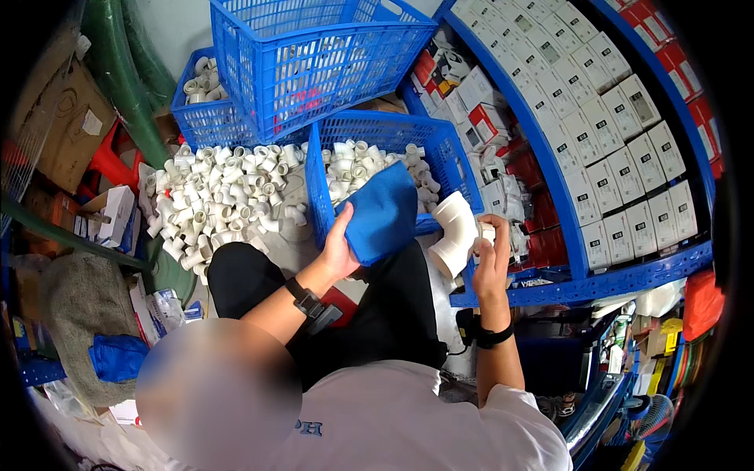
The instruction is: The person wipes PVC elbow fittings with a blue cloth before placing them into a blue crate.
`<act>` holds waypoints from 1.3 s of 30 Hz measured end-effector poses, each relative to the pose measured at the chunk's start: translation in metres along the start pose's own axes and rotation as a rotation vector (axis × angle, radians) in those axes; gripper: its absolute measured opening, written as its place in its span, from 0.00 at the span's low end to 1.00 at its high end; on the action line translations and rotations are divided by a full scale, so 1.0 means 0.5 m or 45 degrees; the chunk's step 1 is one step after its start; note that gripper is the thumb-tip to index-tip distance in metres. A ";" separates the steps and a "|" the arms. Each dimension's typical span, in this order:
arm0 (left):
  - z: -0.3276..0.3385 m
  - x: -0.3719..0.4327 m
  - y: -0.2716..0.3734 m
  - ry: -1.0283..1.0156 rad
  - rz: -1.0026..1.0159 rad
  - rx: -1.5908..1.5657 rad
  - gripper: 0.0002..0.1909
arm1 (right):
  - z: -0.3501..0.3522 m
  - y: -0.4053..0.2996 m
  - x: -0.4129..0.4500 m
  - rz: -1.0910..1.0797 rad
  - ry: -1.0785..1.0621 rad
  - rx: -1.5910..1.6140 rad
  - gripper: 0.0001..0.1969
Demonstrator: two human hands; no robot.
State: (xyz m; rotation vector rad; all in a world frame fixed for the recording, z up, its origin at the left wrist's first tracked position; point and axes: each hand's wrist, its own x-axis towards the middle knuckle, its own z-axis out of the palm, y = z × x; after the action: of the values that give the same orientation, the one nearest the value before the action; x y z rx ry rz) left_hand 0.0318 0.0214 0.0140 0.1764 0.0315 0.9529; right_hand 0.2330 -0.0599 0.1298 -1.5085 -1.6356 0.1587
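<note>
My left hand (338, 247) grips a folded blue cloth (383, 215) by its lower left edge, in front of an open blue plastic crate (315, 176). To the right, my right hand (493, 256) holds a large white plastic pipe elbow (452, 232). Its fingers close around a smaller white round part (485, 233) at the elbow's right side; I cannot tell whether the two are joined. Cloth and elbow are apart. White pipe fittings (347, 162) lie inside the crate, partly hidden behind the cloth.
Many loose white fittings (230, 188) are heaped on the floor at left. Behind them, a tall blue crate (330, 65) leans over a lower crate (206, 120) of fittings. A blue metal rack (565, 235) with stacked white boxes (601, 182) stands at right. A green post (112, 70) rises at left.
</note>
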 end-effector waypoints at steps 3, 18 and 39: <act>-0.008 -0.006 -0.006 0.066 -0.145 0.035 0.23 | 0.028 0.000 -0.001 0.028 0.000 0.046 0.16; -0.048 -0.002 -0.013 0.211 -0.133 0.322 0.18 | 0.142 -0.004 0.026 -0.126 -0.436 -0.148 0.13; -0.058 0.003 -0.005 0.309 -0.182 0.046 0.23 | 0.211 0.073 0.017 -0.004 -0.341 -0.190 0.12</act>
State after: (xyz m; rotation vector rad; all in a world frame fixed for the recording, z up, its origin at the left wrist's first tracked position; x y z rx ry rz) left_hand 0.0317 0.0252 -0.0147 0.0895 0.2815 0.8267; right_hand 0.1921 0.0042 0.0479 -1.6532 -1.8965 0.2510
